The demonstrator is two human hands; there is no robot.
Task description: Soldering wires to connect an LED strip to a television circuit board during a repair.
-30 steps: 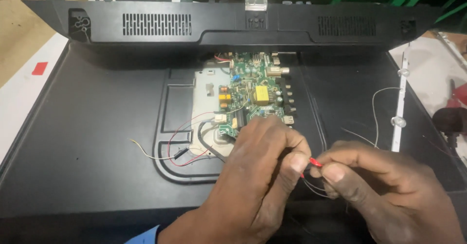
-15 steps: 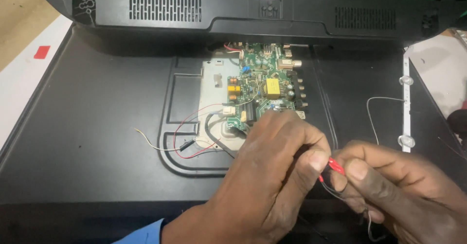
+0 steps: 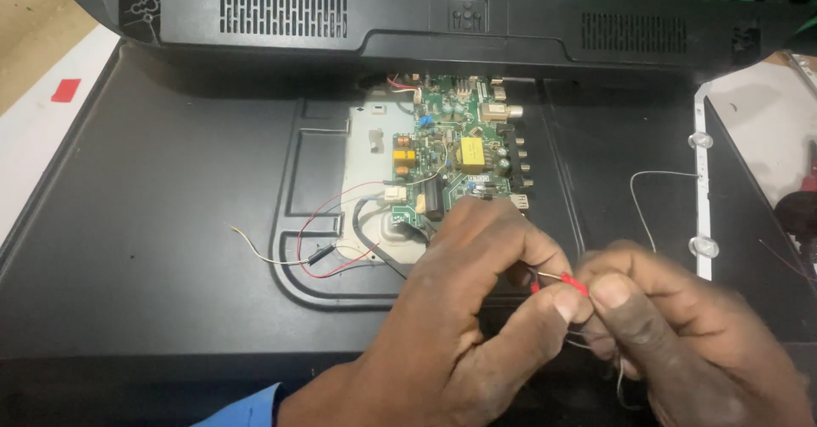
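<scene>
Open flat-panel chassis (image 3: 153, 223) fills most of the frame, a black metal back lying flat, with the detached black rear cover (image 3: 408, 18) propped across the top edge. One green circuit board (image 3: 455, 159) sits upper centre on a grey metal plate (image 3: 370, 171); it carries one yellow transformer block and, at its left edge, one small white connector. One white LED strip (image 3: 702, 189) runs vertically at right of frame, two lenses visible on it, and one thin grey wire loops off it toward lower centre. A red lead (image 3: 319, 223) and a pale lead with a black sleeve curl out left of the board, their loose ends lying on the chassis, left of centre. Both hands are low in the frame, right of centre, meeting fingertip to fingertip. Left hand (image 3: 459, 308) comes up from bottom centre, its thumb and forefinger pinched narrow on the red wire end (image 3: 572, 284). Right hand (image 3: 681, 333) comes in from lower right, its fingers closed tight on the same wire from the other side. The red wire end sits right between the two thumbs, so both hands are touching it and neither is nearer. Its long axis runs roughly left to right, tilted slightly down to the right, with a bare metal strand poking out toward the left hand. Count in hand: one red-sleeved end; thin dark strands trail below the right hand, number unclear. White counter (image 3: 42, 129) shows at far left, carrying one red tag.
</scene>
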